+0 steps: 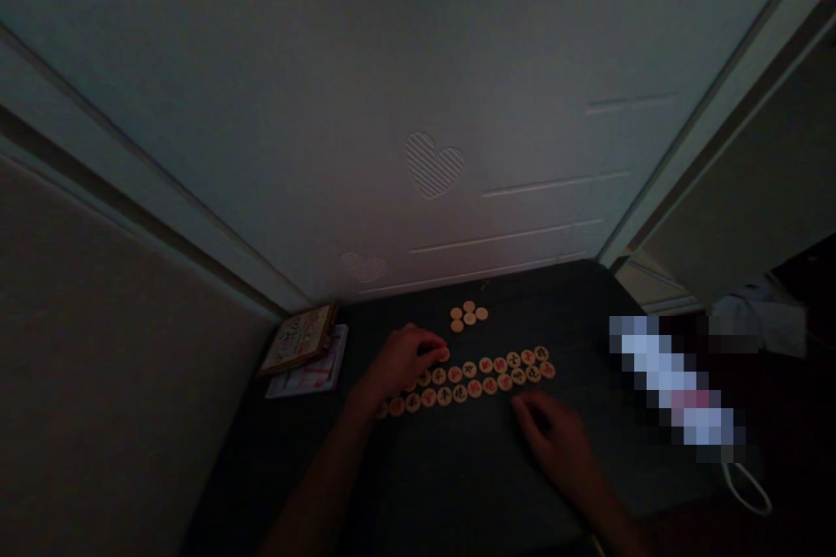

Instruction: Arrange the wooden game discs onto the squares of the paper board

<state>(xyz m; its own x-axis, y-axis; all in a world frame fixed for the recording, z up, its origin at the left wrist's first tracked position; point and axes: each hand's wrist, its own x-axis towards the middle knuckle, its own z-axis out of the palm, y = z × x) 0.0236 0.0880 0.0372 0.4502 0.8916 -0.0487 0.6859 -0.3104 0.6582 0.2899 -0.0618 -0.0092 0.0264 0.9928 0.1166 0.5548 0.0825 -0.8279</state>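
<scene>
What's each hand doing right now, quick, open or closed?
Left hand: closed, pinching a round piece.
Right hand: loosely curled near the two rows of pieces; whether it holds anything can't be told.

Open tabletop (450, 474) lies between the forearms, on the near side of the disc rows (460, 393), which stand too tight together for a hand to fit between. A clear strip runs between these rows and the loose discs (468, 318), but the left hand (406, 357) blocks its left end. The right hand (555, 431) stands just in front of the rows' right end; past them, room stretches to a blurred object (672, 387). A stack (301, 339) fills the far-left corner, and the panel (366, 104) bars the far edge.
</scene>
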